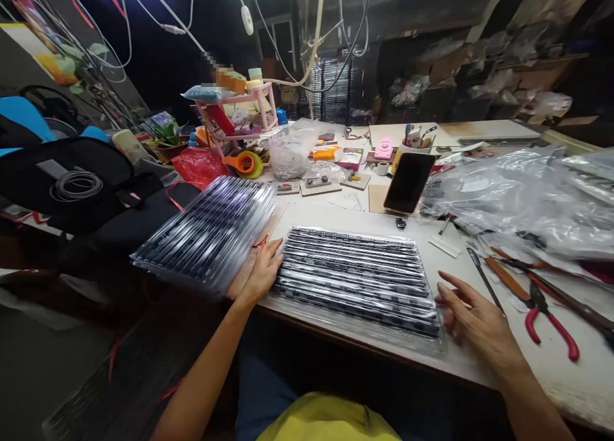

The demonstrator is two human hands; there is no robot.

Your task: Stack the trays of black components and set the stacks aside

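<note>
A clear plastic tray (357,284) filled with rows of dark, thin strips lies near the front edge of the white table. At its left edge is my left hand (263,271), fingers stretched out and touching the side. Beside the right edge, my right hand (472,319) is open, fingers apart, with nothing seen in it. To the left is a stack of similar clear trays (206,233) with dark strips, partly over the table's edge. Its near side is blurred. What the strips are I cannot make out.
Red-handled cutters (551,326), a dark slim tool (484,278) and clear plastic bags (522,198) lie on the right. A phone (409,183) stands behind the tray. Tape rolls (247,164) and a pink rack (240,112) are at the back left. Cables (314,51) hang above.
</note>
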